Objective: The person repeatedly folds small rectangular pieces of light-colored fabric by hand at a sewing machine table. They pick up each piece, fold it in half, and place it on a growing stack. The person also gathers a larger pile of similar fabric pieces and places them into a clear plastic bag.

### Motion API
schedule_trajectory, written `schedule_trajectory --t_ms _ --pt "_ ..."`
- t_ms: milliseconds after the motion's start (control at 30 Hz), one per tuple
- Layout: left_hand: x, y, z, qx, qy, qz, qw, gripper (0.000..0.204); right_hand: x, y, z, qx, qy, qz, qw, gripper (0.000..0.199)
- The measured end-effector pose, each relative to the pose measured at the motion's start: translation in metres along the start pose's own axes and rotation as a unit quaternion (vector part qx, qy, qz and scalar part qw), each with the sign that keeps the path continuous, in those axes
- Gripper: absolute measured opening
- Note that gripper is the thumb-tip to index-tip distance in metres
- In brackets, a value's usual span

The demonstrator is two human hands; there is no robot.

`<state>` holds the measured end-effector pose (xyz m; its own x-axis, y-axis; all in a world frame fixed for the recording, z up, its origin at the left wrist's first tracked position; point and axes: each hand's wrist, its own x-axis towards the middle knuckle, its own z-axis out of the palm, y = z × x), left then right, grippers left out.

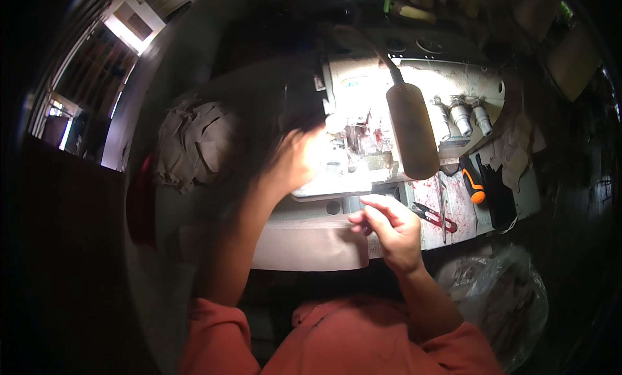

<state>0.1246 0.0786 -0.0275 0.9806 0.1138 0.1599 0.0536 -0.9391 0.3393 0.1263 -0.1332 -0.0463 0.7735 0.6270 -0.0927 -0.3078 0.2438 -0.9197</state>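
Sewing table (194, 64) with machine (414, 83), snips (433, 216), screwdriver (473, 184).

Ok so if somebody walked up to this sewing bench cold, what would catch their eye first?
Probably the brightly lit sewing machine at the centre, with a dark lamp head hanging over it. The left hand, blurred, is up at the glaring spot by the needle area, while the right hand rests at the edge of a beige fabric piece in front. A heap of cut beige pieces lies to the left, and an orange-handled tool to the right.
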Motion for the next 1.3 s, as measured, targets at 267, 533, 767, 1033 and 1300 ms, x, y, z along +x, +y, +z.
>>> schedule_trajectory --t_ms 267,533,767,1033,1300 --pt "-0.001 -0.001 -0.011 -0.053 0.204 0.038 0.977 0.016 -0.041 0.015 -0.036 -0.065 0.05 -0.003 0.997 0.019" --pt "-0.101 0.074 0.033 -0.116 0.097 -0.019 0.988 0.025 -0.052 0.01 -0.03 -0.113 0.015 0.032 0.993 0.019" --pt "-0.101 0.061 0.037 -0.208 0.129 0.078 0.966 0.002 -0.054 0.011 -0.021 -0.214 0.047 -0.012 0.976 0.022" --pt "-0.11 0.065 0.046 -0.276 0.235 0.066 0.93 0.003 -0.038 0.002 0.006 -0.34 -0.006 -0.157 0.927 0.038" --pt "-0.12 0.06 0.052 -0.365 0.225 -0.01 0.903 0.005 -0.033 0.002 0.009 -0.287 -0.039 -0.118 0.95 0.017"
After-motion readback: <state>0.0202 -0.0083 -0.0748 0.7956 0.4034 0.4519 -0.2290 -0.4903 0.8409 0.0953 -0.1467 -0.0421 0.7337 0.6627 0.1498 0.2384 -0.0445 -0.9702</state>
